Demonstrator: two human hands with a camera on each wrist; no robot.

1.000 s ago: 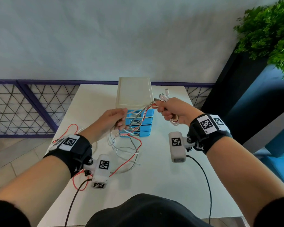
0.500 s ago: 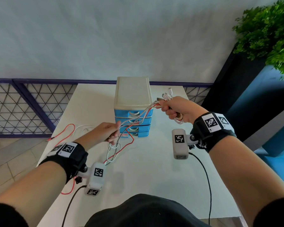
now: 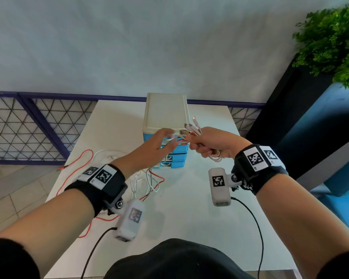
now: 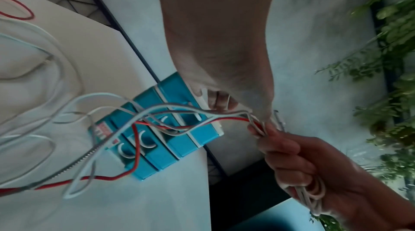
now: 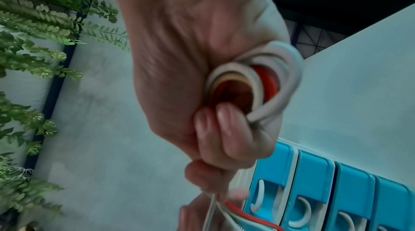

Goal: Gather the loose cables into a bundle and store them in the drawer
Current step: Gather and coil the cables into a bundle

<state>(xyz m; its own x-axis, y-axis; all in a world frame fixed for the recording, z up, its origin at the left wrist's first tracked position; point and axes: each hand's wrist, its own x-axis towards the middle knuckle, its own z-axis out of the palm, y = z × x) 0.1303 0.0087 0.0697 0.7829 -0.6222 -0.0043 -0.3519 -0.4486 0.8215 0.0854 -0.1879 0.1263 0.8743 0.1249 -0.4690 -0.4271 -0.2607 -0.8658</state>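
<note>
My right hand [image 3: 208,141] grips a gathered bundle of white and red cables [image 3: 192,127] in a fist, just right of the drawer unit's top. Connector ends stick out above the fist and folded loops [image 5: 258,78] hang out below it. My left hand [image 3: 159,141] is raised beside it, in front of the top blue drawer, its fingers round the strands [image 4: 202,116] close to the right fist. From there the cables [image 3: 147,182] trail down to the table. The drawer unit [image 3: 165,113] has a cream top and several blue drawers [image 4: 170,146], all closed.
The white table [image 3: 189,218] holds more red and white cable slack [image 3: 79,160] at its left edge. A purple mesh railing [image 3: 28,125] runs behind and to the left. A dark planter with a green plant [image 3: 334,41] stands at the right.
My left hand has risen from low in front of the drawers, along the strands, up to the right fist. The right hand has stayed nearly in place with its bundle.
</note>
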